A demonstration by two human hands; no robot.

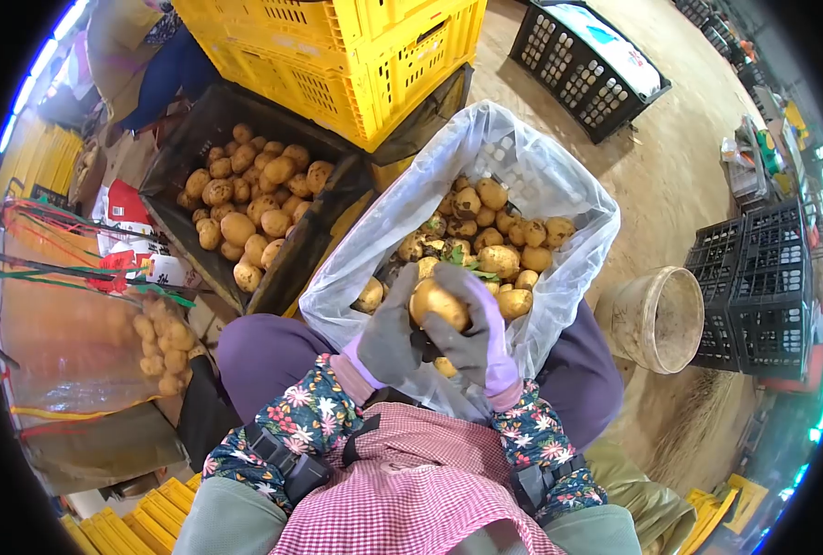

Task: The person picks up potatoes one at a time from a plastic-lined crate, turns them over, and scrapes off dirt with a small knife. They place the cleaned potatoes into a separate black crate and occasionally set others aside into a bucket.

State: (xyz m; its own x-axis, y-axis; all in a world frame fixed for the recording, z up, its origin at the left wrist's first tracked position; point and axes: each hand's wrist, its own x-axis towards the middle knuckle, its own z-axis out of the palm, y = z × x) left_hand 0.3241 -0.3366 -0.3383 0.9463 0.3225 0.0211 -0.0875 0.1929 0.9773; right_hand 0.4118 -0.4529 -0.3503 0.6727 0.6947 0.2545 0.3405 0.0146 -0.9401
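Both hands wear grey and purple gloves and meet over the near part of a crate lined with clear plastic (570, 176). A large potato (439, 303) is held between them. My left hand (388, 333) presses on its left side, and my right hand (471, 324) wraps its top and right side. Below them in the lined crate lie several potatoes (499, 260), some with dark soil, and a few green leaves (462, 257). To the left, a dark-lined crate (175, 148) holds many potatoes (238, 228).
Yellow crates (337, 69) are stacked ahead. A black crate (587, 79) stands beyond, and more black crates (767, 287) stand right of a dirty white bucket (653, 319). Bagged potatoes (163, 347) are at left. Part of another person (129, 55) shows at upper left.
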